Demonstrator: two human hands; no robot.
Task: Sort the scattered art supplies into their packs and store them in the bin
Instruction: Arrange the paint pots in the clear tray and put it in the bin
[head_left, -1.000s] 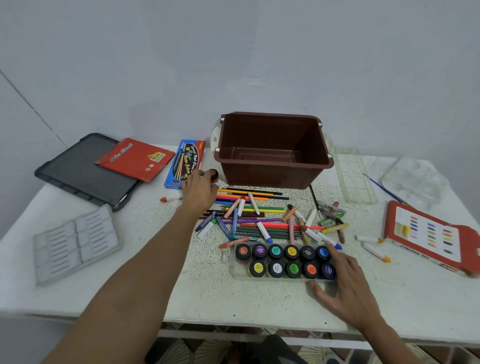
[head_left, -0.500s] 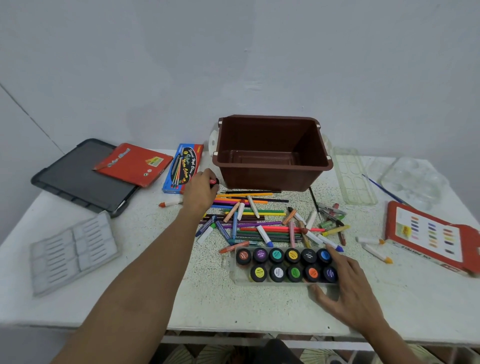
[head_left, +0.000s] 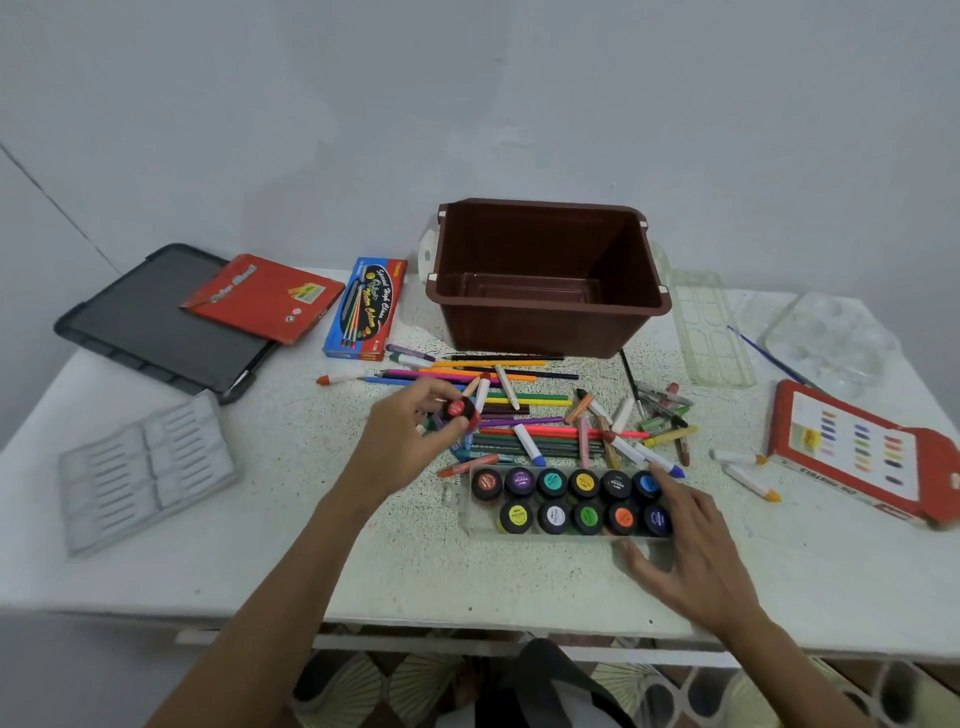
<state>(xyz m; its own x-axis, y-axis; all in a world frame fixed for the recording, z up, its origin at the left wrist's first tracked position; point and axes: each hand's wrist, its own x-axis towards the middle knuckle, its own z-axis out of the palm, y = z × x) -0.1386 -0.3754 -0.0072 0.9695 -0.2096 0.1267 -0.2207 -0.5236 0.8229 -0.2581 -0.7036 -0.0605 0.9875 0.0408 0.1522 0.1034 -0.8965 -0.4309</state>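
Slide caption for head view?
Left hand holds red-lidded paint jar; right hand rests on clear plastic tray of jars.

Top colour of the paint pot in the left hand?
Red; paint pot in left hand, head view.

The table (head_left: 322, 566) is being lit softly and evenly from overhead, and only faint shadows are being cast beneath the left hand (head_left: 408, 441) and the right hand (head_left: 698, 564). The table edges are being bowed by the wide lens. The left hand is being slightly smeared by motion blur, and the wall (head_left: 467, 104) is being rendered a dull grey-blue.
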